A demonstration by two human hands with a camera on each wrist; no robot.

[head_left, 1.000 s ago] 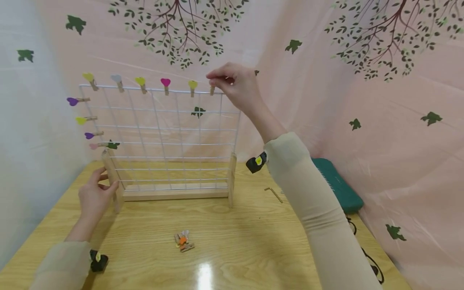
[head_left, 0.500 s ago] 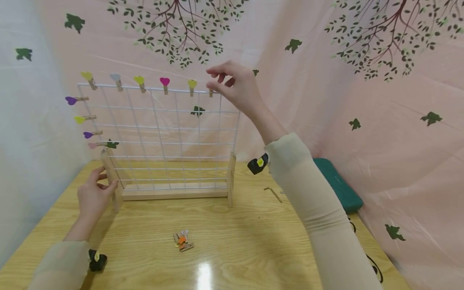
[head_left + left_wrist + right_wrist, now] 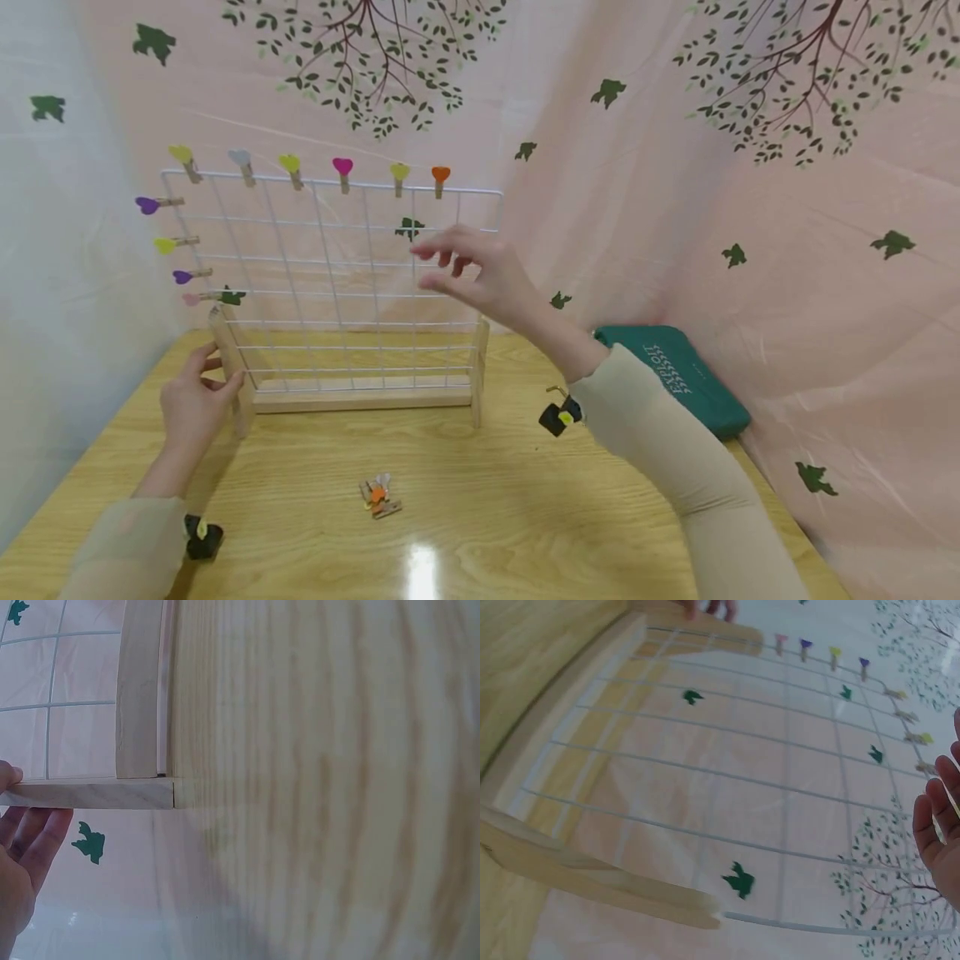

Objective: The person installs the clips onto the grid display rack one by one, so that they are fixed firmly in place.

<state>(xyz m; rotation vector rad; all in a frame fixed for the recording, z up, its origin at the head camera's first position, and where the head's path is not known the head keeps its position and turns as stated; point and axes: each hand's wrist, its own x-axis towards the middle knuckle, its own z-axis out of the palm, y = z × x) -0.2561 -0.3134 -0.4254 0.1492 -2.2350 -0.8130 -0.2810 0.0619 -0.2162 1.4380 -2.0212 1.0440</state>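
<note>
A white wire grid [image 3: 365,223] stands upright in a wooden stand [image 3: 360,403]. Heart-topped clothespins are clipped along its top and left edges; the rightmost on top is an orange-heart clothespin [image 3: 440,177]. My left hand [image 3: 197,400] grips the stand's left post, thumb on one side and fingers on the other, as the left wrist view shows at the wooden post [image 3: 90,793]. In front of the grid's right part hangs my right hand [image 3: 480,271], fingers loosely bent, holding nothing. A small pile of clothespins [image 3: 379,497] lies on the table before the stand.
A green pouch [image 3: 693,375] lies at the table's right back, partly behind my right sleeve. Close to my right wrist camera, a brass hex key [image 3: 557,390] is mostly hidden. A pink printed curtain [image 3: 750,317] hangs behind the wooden table [image 3: 315,550].
My right hand has let go of the orange-heart clothespin, now in full view on the top wire, and has moved down. My left hand has stayed on the post.
</note>
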